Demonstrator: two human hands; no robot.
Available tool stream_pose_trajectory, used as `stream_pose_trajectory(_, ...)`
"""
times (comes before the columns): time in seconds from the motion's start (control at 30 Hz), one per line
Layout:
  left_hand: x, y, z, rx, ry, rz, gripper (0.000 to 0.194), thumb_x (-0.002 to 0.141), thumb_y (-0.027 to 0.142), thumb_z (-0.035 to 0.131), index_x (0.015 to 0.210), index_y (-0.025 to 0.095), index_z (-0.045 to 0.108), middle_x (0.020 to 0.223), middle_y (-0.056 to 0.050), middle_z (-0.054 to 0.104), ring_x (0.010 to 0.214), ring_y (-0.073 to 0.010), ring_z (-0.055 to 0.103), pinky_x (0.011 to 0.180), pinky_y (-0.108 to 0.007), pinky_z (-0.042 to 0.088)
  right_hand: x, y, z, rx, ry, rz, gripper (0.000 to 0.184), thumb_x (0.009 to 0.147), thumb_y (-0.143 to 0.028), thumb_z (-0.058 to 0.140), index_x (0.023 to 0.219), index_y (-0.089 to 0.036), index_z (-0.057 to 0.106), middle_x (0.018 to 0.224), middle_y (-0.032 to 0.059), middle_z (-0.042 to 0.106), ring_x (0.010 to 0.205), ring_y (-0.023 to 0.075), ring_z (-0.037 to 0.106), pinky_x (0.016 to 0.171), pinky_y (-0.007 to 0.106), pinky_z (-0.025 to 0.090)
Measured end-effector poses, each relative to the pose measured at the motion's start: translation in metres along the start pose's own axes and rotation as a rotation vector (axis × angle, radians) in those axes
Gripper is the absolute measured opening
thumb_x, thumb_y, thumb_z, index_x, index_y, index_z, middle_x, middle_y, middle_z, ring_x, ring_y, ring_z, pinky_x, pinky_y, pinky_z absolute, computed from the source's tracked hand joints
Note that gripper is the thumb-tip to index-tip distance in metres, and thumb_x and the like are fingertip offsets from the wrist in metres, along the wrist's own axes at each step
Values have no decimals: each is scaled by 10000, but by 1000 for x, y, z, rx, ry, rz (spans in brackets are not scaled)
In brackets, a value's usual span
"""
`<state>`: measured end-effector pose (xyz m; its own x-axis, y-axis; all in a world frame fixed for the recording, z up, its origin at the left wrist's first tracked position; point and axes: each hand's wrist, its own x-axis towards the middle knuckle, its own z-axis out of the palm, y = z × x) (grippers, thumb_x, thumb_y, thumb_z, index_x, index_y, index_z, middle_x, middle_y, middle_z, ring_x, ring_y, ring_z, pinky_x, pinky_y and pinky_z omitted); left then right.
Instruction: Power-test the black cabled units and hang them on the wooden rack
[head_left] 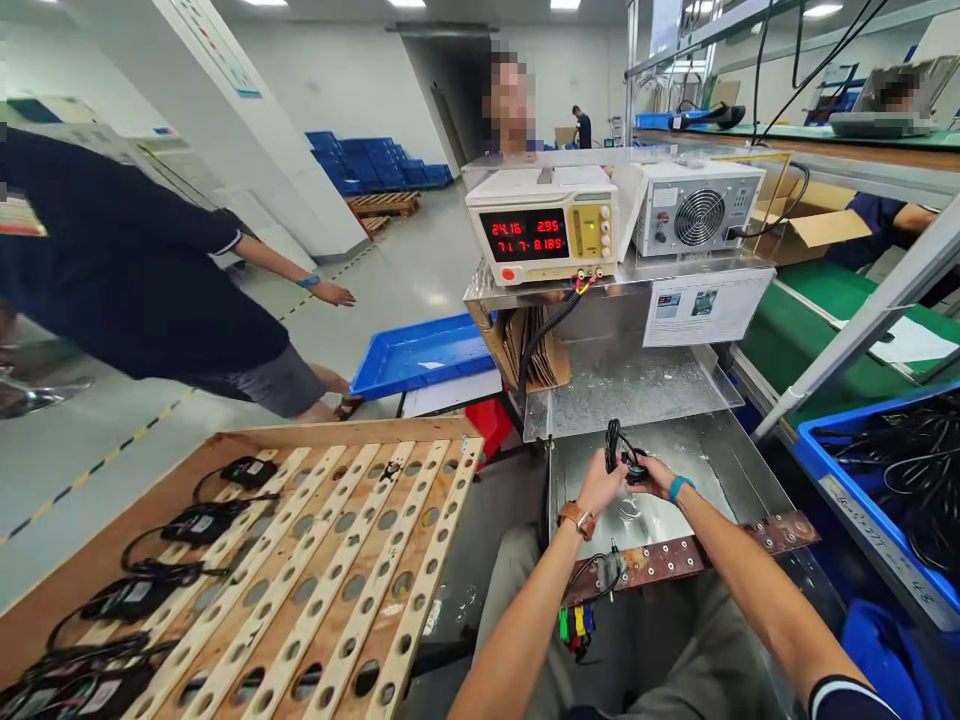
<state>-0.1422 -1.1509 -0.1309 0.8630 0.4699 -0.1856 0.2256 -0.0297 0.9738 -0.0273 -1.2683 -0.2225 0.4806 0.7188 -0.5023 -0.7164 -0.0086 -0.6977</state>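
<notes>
A coiled black cable (614, 436) is held up over the metal work surface (679, 455). My left hand (600, 484) is closed around the lower part of its loops. My right hand (654, 478) pinches the same bundle from the other side, at a dark clump of cable (635, 466) between the fingers. The fingertips partly hide what sits there. Below my wrists, a brown strip with metal studs (667, 562) crosses the front of the surface, with coloured clips (576, 622) hanging under it.
On the left, a wooden rack (352, 540) with round holes carries several black adapters (196, 522). A power supply (551, 225) with red digits stands ahead. A blue bin (825, 440) of black cables is at right. A person (150, 260) walks by at left.
</notes>
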Motion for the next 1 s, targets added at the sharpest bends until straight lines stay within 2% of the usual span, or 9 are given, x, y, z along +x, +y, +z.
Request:
stream_pose_trajectory(0.1,3,12,-12,315,-5,151,204,767,268,660,896,181,529,833,3,597,737,-135,549,715,-261,415,-18,-16,8,90,-66,48,523,953,-656,500,976,-143,604,876,89,649,689,187,633,717,389,616)
stream_pose_trajectory(0.2,0,22,-16,505,-97,301,451,687,299,761,1067,174,551,992,-41,633,862,-187,600,784,-302,456,-37,-26,20,157,-104,95,710,938,-780,329,1008,-131,608,883,112,651,706,216,648,681,404,615)
stream_pose_trajectory(0.27,-1,28,-13,597,-161,412,683,604,334,836,1196,176,535,1144,-87,625,1021,-245,606,868,-338,467,-48,-27,27,165,-91,121,709,947,-771,303,997,-133,609,848,108,650,653,209,634,641,395,611)
stream_pose_trajectory(0.33,-3,33,-7,706,-199,455,755,563,393,863,1220,194,549,1180,-97,634,1074,-287,610,879,-353,474,-56,-26,32,162,-41,141,642,972,-717,325,963,-140,607,806,96,646,607,202,616,621,394,606)
stream_pose_trajectory(0.47,-9,37,6,882,-168,419,520,604,444,820,1041,227,641,985,-67,704,924,-302,669,737,-333,480,-67,-23,32,125,65,142,502,1006,-579,365,925,-144,601,773,84,642,609,197,615,653,394,599)
stream_pose_trajectory(0.53,-11,35,10,852,-149,437,469,621,421,801,1021,231,649,947,-55,712,886,-284,675,707,-312,469,-71,-25,29,120,77,160,538,1010,-600,322,913,-146,593,721,78,624,589,191,604,647,387,594)
stream_pose_trajectory(0.63,-13,29,15,687,-87,431,436,624,406,798,981,207,648,893,-38,713,810,-233,665,677,-282,454,-76,-31,26,104,94,164,638,979,-715,265,905,-162,574,640,58,583,557,201,590,611,386,585)
stream_pose_trajectory(0.73,-13,22,20,524,-5,412,407,615,383,804,927,181,637,852,-27,705,759,-196,641,664,-268,445,-80,-39,27,31,129,144,659,961,-755,257,903,-173,559,612,40,557,526,190,570,567,355,573)
stream_pose_trajectory(1.0,-17,12,26,364,59,338,431,574,341,824,918,167,632,843,-15,693,753,-183,629,651,-262,440,-82,-46,31,-92,143,204,703,927,-808,222,850,-183,535,553,22,504,474,180,533,450,282,513)
